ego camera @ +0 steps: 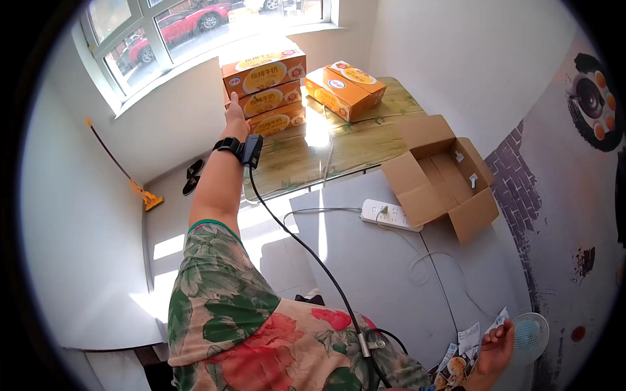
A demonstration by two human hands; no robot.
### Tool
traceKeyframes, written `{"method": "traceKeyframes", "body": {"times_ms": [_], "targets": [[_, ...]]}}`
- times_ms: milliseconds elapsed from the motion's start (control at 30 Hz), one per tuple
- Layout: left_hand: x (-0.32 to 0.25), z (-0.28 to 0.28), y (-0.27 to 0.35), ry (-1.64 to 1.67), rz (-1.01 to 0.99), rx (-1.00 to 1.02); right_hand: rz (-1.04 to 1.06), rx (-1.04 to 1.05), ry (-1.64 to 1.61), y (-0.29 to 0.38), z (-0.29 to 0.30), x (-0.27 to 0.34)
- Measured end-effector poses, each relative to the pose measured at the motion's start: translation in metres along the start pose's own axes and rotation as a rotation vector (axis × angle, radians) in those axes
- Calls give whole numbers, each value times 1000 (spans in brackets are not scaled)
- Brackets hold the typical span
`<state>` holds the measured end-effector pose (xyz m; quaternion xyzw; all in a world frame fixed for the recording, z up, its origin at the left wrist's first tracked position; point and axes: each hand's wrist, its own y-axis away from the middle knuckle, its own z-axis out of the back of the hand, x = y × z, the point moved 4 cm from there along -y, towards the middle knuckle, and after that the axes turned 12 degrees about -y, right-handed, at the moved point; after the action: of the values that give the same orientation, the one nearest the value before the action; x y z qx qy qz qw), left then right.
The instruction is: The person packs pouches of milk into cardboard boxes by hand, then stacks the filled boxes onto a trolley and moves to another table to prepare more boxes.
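Note:
My left hand point(236, 119) reaches out to the left side of a stack of orange milk cartons point(266, 100). Its thumb points up along the front corner, and the far fingers are hidden, so a grip cannot be made out. Three cartons are piled near the window, on a wood-patterned table point(274, 171). At the lower right, my right hand point(496, 344) has its fingers curled over. A small white piece point(503, 314), perhaps paper or a packet, shows just behind them; whether the hand holds it is unclear. Printed papers point(457, 364) lie beside that hand.
Another orange carton point(345, 90) sits right of the stack. An open cardboard box point(445, 178) overlaps a white power strip point(384, 215) on a grey table point(342, 273). A black cable point(313, 254) runs from my left wrist. A small fan point(530, 337) stands beside my right hand.

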<state>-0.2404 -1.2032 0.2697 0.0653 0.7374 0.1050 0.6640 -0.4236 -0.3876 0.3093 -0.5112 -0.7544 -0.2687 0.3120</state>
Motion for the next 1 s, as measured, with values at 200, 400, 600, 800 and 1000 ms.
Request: {"method": "traceKeyframes", "body": {"times_ms": [200, 400, 600, 800, 1000], "targets": [[-24, 13, -79, 51, 23, 2, -97, 3, 158, -55, -94, -56], [-55, -6, -99, 60, 20, 184, -135, -19, 260, -80, -145, -83], [-22, -3, -231, 186, 7, 292, -151, -27, 286, -92, -162, -92], [-25, -34, -212, 141, 56, 181, -142, -76, 319, -84, -166, -92], [-23, -20, -212, 361, 89, 153, -168, -66, 294, -84, -168, -84]]}}
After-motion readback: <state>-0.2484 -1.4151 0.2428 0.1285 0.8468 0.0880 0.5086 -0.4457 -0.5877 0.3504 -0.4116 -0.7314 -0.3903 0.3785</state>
